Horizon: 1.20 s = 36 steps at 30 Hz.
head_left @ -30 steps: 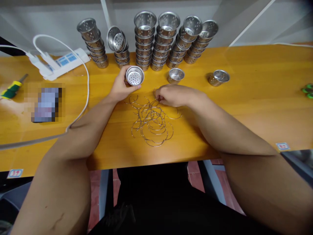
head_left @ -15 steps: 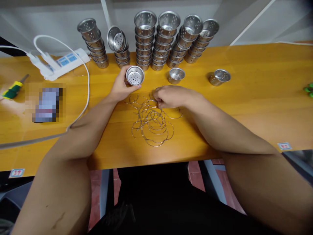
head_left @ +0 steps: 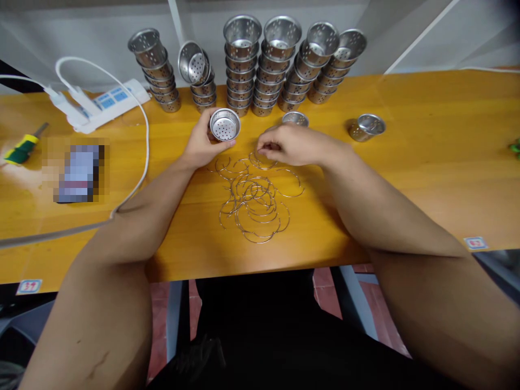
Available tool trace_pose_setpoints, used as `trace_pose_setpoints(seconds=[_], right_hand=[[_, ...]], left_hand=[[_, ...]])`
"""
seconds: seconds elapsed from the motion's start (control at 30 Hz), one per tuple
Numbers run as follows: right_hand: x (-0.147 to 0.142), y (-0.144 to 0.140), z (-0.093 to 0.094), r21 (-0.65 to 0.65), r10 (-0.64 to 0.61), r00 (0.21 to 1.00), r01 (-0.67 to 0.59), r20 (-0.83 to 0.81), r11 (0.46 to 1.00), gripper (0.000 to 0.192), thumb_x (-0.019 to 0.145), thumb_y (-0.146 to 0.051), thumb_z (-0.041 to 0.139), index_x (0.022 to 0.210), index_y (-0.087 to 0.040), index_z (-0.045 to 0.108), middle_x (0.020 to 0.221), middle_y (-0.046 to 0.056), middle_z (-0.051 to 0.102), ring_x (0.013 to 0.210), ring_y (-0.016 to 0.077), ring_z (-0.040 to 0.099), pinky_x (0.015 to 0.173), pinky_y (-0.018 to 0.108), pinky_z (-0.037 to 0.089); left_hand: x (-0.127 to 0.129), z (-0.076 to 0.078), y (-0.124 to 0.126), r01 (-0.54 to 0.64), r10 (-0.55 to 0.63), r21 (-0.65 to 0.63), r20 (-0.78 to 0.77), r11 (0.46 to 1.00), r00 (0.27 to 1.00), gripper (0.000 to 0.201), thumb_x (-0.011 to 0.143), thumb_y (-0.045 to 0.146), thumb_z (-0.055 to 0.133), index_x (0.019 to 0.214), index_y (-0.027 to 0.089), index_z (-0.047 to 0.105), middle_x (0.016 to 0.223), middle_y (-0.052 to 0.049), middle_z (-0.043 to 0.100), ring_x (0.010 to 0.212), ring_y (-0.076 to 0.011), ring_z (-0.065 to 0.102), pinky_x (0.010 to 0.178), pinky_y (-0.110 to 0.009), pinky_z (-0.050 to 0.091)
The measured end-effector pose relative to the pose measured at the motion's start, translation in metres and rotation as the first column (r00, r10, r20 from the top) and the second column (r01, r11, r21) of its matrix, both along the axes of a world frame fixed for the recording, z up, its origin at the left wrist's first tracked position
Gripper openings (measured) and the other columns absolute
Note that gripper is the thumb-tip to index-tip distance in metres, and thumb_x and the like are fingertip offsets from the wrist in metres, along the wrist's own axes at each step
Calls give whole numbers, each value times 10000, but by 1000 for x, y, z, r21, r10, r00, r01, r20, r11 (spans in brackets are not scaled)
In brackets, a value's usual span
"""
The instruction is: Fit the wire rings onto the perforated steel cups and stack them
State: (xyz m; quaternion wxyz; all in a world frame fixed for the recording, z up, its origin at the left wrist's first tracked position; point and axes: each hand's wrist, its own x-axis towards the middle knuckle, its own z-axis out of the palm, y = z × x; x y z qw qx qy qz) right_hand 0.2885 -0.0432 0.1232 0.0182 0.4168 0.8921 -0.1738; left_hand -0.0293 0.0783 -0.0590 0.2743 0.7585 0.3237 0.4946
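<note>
The left hand (head_left: 201, 143) has its grip closed around a perforated cup (head_left: 225, 125), held tilted just above the worktop (head_left: 426, 162) with the open mouth facing the camera. The right hand (head_left: 290, 146) pinches its fingertips (head_left: 266, 147) together at the 12 o'clock edge of the wire rings (head_left: 254, 197), and seems to hold one thin ring, though the wire is too fine to tell for sure. The rings lie in a loose, overlapping tangle at the middle of the worktop, between the two forearms. At 12 o'clock from them stand the cup stacks (head_left: 264, 65), several leaning; a loose cup (head_left: 295, 118) sits just behind the right hand, and another cup (head_left: 365, 127) lies on its side at 2 o'clock. A power strip (head_left: 103, 103) and its cable (head_left: 134, 179) run at 10 o'clock, with a screwdriver (head_left: 22, 147) at 9 o'clock. The likely trouble is the tangle: lifting one ring could drag hooked neighbours along and scatter them. A springy ring could also slip from a light pinch, and a bumped wrist could tip the leaning stacks.
</note>
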Motion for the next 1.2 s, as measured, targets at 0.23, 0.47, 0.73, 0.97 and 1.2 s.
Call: trace_pose_setpoints(seconds=[0.23,0.47,0.73,0.97,1.2], right_hand=[[-1,8,-21,32,-164,970,172,-180,985,436,1299,-383,535,1592,-191,793,1195,116,857,1031,280,721,962,368,552],[-10,24,-65,91,-290,907,331,-305,939,504,1316,-412,451,1603,-163,782,1125,130,811,1018,300,703,969,410,627],[-7,66,-137,149,-46,597,273,-801,950,704,1224,-911,609,1282,-242,821,774,17,561,711,261,579,779,503,650],[-19,49,-136,160,-17,560,266,-829,951,535,1263,-781,669,1330,-265,794,801,-2,572,717,244,600,828,498,715],[-20,54,-142,233,69,495,277,-866,932,496,1303,-719,632,1398,-256,782,809,-17,517,697,228,577,844,513,706]], left_hand=[[2,6,-2,-8,8,-13,-1,1000,1000,1094,809,815,1109,1599,241,618,1582,-189,752,1533,-461,769,1364,-609,664],[1,-5,3,23,-24,38,28,999,999,1183,757,893,1106,1615,242,616,1566,-184,743,1467,-461,793,1268,-593,719],[-2,-10,5,28,-31,120,21,992,999,1141,807,864,1134,1611,225,636,1527,-176,751,1445,-447,802,1308,-600,691],[3,-17,8,-33,43,180,-51,983,998,1197,625,848,1273,1541,311,722,1465,-119,738,1474,-487,775,1373,-708,630],[1,-26,14,-15,13,194,9,981,1000,1324,623,957,1220,1606,272,656,1458,-130,764,1393,-463,824,1306,-674,689]])
